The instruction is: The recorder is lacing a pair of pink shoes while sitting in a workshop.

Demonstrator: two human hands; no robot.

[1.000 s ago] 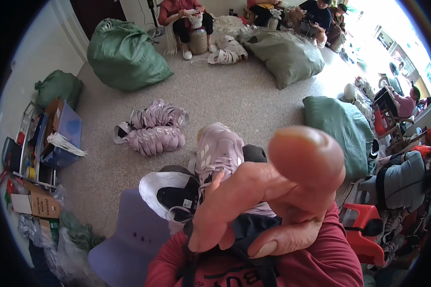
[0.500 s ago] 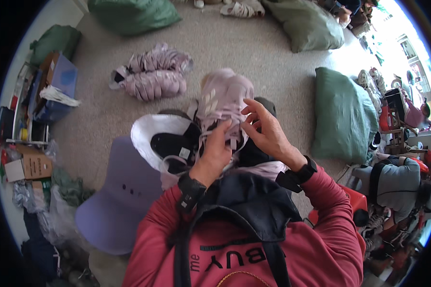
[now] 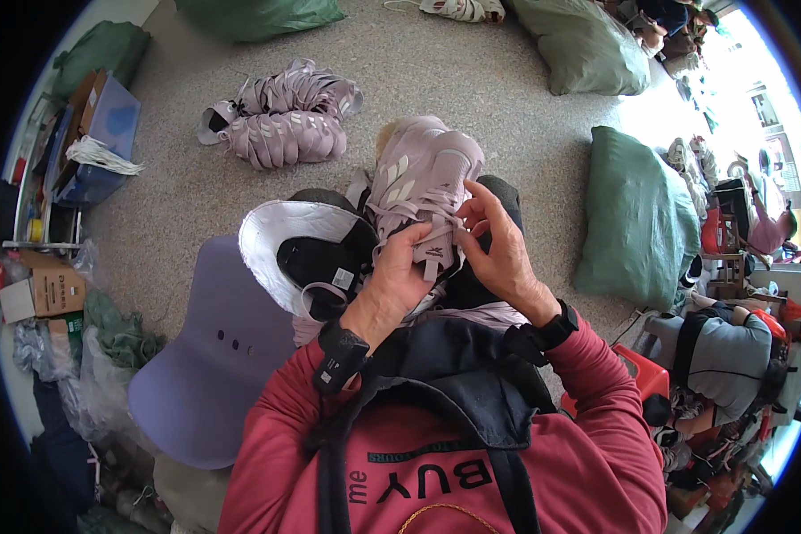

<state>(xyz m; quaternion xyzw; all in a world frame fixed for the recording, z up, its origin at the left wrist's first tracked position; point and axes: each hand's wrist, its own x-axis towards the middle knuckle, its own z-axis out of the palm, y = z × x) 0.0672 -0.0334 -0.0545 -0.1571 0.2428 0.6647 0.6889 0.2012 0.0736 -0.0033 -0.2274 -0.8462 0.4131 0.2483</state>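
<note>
Pale pink shoe uppers [image 3: 418, 169] with white side stripes rest over my lap, rounded toes pointing away from me. My left hand [image 3: 399, 278] is closed on the near end of one upper, its thumb pressing beside the tongue [image 3: 432, 251]. At the right side of the lacing, my right hand [image 3: 503, 254] has thumb and fingertips closed on the pink shoelace [image 3: 438, 203]; the exact grip is partly hidden. Left of them sits a white-rimmed piece with a black inside [image 3: 267, 240], close to my left wrist. More pink material shows beneath my forearms.
Bundled pink uppers [image 3: 285, 116] lie on the floor ahead. Green sacks [image 3: 641, 218] stand at the right and far side. A lilac chair [image 3: 200, 356] is close on my left, near a blue bin [image 3: 107, 142] and cardboard box [image 3: 58, 289]. Another person [image 3: 725, 356] is at the right.
The uppers have shifted slightly, and the tongue now shows more clearly between my hands. My right hand stays at the lacing, its fingers moved a little. The whole view has shifted slightly.
</note>
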